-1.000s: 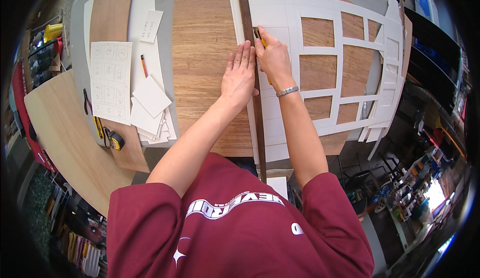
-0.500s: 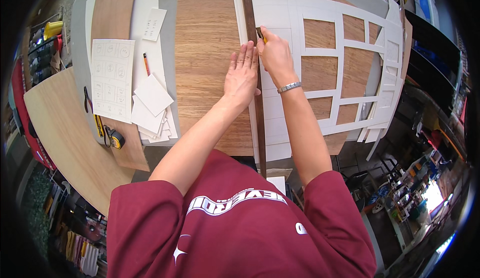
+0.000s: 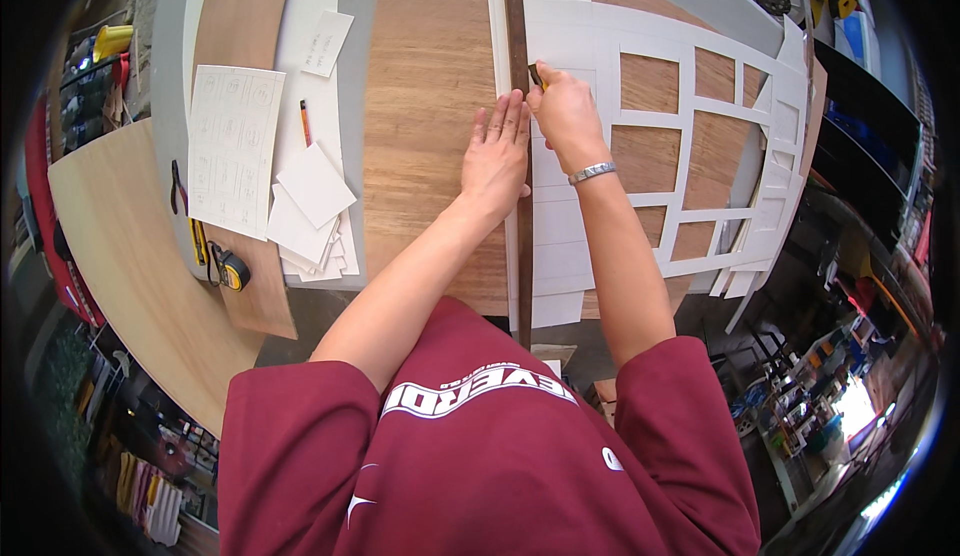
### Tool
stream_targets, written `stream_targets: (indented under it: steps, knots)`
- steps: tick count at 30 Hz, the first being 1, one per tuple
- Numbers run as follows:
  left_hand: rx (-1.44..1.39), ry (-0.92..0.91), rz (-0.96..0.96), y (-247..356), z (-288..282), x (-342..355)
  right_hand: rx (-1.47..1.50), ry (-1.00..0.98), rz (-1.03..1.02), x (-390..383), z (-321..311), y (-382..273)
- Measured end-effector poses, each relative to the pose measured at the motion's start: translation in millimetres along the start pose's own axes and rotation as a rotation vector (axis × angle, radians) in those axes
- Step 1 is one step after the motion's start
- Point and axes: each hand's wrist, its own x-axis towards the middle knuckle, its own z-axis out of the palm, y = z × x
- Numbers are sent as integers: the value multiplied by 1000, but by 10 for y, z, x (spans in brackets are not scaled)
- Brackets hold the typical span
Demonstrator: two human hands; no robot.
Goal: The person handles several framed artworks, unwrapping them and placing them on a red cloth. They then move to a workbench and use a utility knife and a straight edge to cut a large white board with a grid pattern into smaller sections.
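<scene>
A long dark straight bar [image 3: 516,36] lies lengthwise across a white board sheet [image 3: 560,246] with rectangular openings cut through it. My left hand [image 3: 495,164] presses flat on the bar, its fingers stretched forward. Just beyond and to the right, my right hand [image 3: 568,116] is closed round a black and yellow utility knife [image 3: 537,78], held close against the bar's right edge. The fist covers most of the knife, and the blade tip cannot be made out. Brown wood-grained board [image 3: 430,86] lies beneath the white sheet and shows through its openings.
To the left lie a sheet with pencil sketches [image 3: 235,146], a pencil [image 3: 305,121], white card pieces [image 3: 315,186], pliers [image 3: 178,188], another yellow knife [image 3: 198,243] and a tape measure [image 3: 232,271]. A curved plywood sheet [image 3: 130,246] juts past the table's left edge.
The whole view has shifted slightly, moving the scene right and a little down. Both hands keep nearly the same places at the bar, and the right still grips the knife.
</scene>
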Motion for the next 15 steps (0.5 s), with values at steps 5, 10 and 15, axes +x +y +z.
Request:
stream_targets:
  steps: [5, 10, 15]
  knots:
    - [12, 5, -5, 7, -12, -3, 46, -2, 67, -47, -11, -13]
    - [57, -19, 2, 9, -33, -6, 56, 21, 23, -121, 5, 10]
    - [50, -6, 9, 4, -33, -15, 47, 22, 9, -198, 48, 80]
